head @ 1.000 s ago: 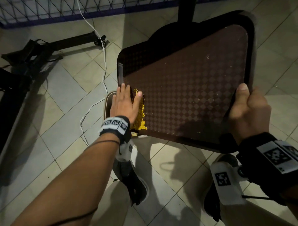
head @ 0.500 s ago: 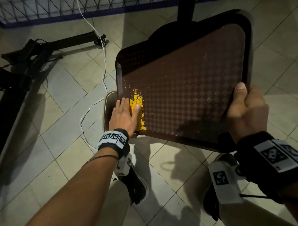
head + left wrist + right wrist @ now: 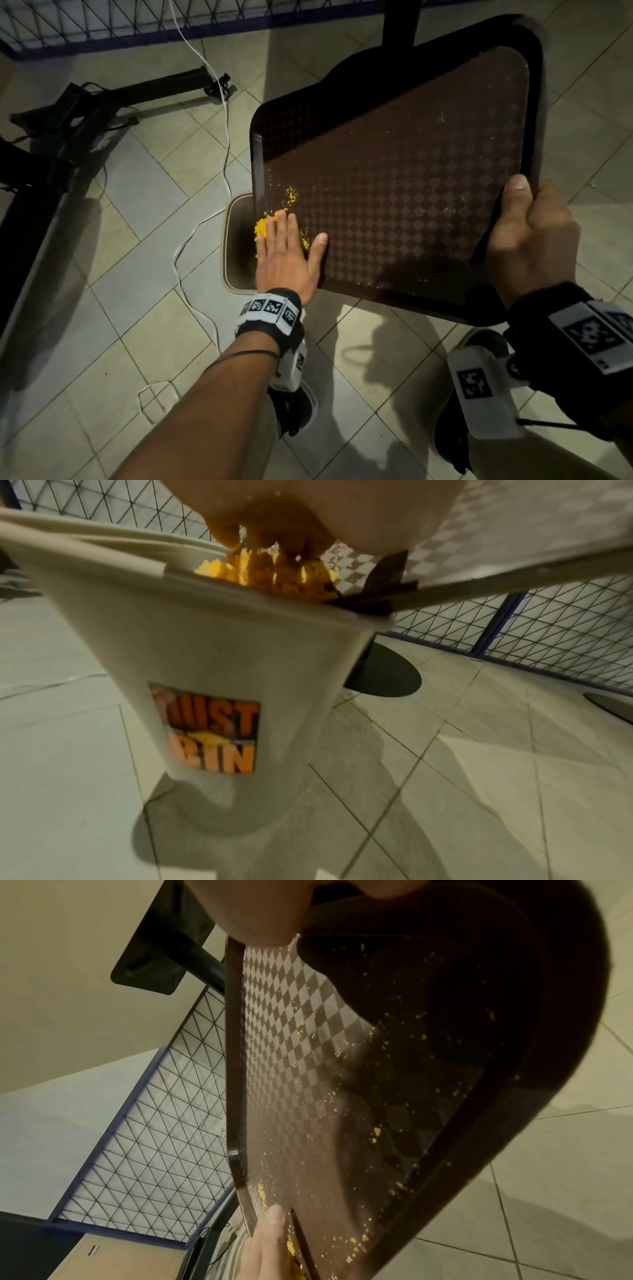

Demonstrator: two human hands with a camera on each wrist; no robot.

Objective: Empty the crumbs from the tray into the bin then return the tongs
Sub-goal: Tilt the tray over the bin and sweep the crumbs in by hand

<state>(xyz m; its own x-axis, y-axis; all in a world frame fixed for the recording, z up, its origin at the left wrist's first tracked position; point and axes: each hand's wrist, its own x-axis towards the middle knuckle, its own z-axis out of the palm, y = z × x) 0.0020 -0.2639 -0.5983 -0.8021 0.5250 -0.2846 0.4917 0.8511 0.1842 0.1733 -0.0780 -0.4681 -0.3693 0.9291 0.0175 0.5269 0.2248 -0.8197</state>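
A dark brown checkered tray [image 3: 404, 192] is tilted with its low left corner over a beige bin [image 3: 236, 246]. My right hand [image 3: 534, 236] grips the tray's right rim, thumb on top. My left hand [image 3: 287, 246] lies flat on the tray's low corner, fingers straight, pressing on a heap of yellow crumbs [image 3: 263, 228]. In the left wrist view the crumbs [image 3: 270, 574] sit at the bin's [image 3: 219, 669] rim under my fingers. Small yellow specks [image 3: 377, 1131] are scattered over the tray [image 3: 308, 1083]. No tongs are in view.
A black table post [image 3: 400, 20] and its round base stand behind the tray. A white cable [image 3: 219, 113] runs across the tiled floor left of the bin. Black stand legs [image 3: 68, 113] lie at the left. A wire mesh fence [image 3: 137, 20] lines the back.
My left hand has slid down the tray's left part toward its low corner, pushing the yellow crumbs to the edge over the bin. The right hand keeps its grip on the rim.
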